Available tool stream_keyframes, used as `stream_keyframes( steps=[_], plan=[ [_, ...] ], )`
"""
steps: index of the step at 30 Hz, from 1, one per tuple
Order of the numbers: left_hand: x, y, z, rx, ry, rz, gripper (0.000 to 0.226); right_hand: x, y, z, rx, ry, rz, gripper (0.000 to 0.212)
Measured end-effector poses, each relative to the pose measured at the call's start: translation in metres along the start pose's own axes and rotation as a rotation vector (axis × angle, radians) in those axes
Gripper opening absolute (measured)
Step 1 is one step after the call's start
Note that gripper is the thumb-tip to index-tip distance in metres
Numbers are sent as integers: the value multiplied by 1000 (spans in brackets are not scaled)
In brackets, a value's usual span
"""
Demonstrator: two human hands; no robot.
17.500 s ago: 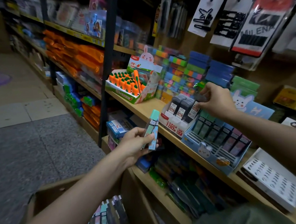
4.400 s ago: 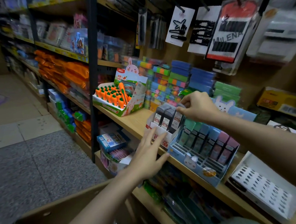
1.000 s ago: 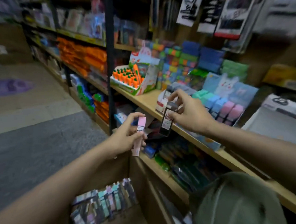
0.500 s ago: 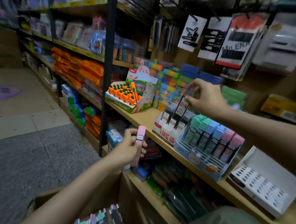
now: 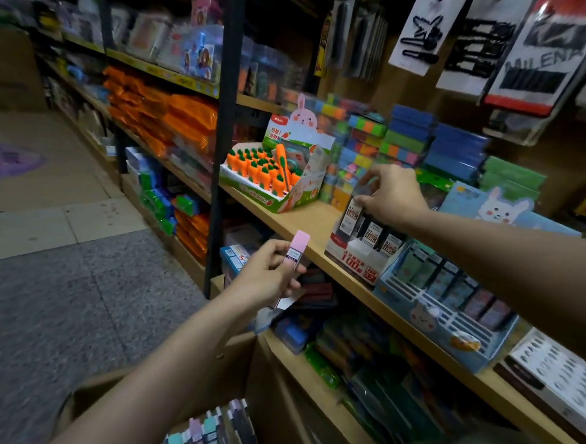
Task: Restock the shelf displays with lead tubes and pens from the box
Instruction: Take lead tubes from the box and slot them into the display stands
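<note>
My left hand (image 5: 265,277) grips a pink lead tube (image 5: 295,255), held upright just in front of the wooden shelf edge. My right hand (image 5: 390,193) pinches the top of a black lead tube (image 5: 347,217) and holds it at the back row of the red-and-white display box (image 5: 358,262), where other black tubes stand. To its right sits a blue bunny display (image 5: 435,316) with pastel tubes in slots. A cardboard box (image 5: 207,426) with several pastel and dark tubes stands below, at the frame's bottom edge.
An orange carrot-pen display (image 5: 275,175) stands left of the black tubes. Stacked colourful blocks (image 5: 396,138) line the shelf's back. A white perforated tray (image 5: 564,377) sits at the far right. Hair-clip cards (image 5: 427,28) hang above. A black upright post (image 5: 224,140) divides the shelving.
My right hand has lowered the black tube from above the display down into its back row. My left hand still holds the pink tube in about the same place.
</note>
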State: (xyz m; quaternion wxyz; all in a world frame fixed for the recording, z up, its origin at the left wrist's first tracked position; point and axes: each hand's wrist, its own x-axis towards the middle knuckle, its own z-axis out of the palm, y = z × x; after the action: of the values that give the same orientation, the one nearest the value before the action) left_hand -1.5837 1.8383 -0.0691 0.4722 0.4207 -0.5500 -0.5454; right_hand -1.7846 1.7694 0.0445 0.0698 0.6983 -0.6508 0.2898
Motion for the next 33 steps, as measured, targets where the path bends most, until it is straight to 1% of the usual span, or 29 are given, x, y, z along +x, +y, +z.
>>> stream_keyframes(
  steps=[5,7,10,11,12,14,15,17,19,23,26,27,28,29,31,32,33],
  plan=[
    [0,-4,5,-27,-13,-18,24,-3,6,7,-335,13,-142,28],
    [1,-6,6,-6,-30,-23,26,-3,9,8,-408,9,-173,26],
    [2,-11,9,-19,-34,-17,24,-6,11,8,-447,-2,-205,27],
    [2,-12,11,-30,-35,-11,23,-9,10,8,-417,16,-225,28],
    [2,-14,12,-45,-40,-5,21,-13,8,7,-334,50,-241,29],
    [1,-17,14,-86,-65,7,19,-29,1,3,-42,86,-213,25],
    [0,-18,16,-106,-83,18,19,-40,-1,2,92,62,-187,24],
    [-2,-18,21,-127,-130,41,19,-70,-4,2,250,-63,-136,26],
    [-7,-16,29,-127,-179,63,19,-100,-2,3,363,-151,-79,28],
    [-20,-11,50,-145,-273,117,17,-134,5,-8,460,-116,41,23],
    [-28,-5,69,-146,-334,122,19,-142,14,-33,510,-165,135,22],
    [-30,-3,76,-109,-341,137,20,-143,19,-44,527,-182,161,21],
    [-30,-1,84,-15,-333,176,22,-144,24,-58,547,-190,184,21],
    [-30,-1,91,136,-317,248,27,-143,31,-73,551,-180,200,21],
    [-29,-5,104,489,-281,446,39,-142,48,-106,511,-103,209,21],
    [-29,-8,109,621,-256,544,42,-140,57,-121,460,-47,203,21],
    [-28,-11,115,702,-242,613,43,-139,68,-135,382,9,193,21]
  ],
)
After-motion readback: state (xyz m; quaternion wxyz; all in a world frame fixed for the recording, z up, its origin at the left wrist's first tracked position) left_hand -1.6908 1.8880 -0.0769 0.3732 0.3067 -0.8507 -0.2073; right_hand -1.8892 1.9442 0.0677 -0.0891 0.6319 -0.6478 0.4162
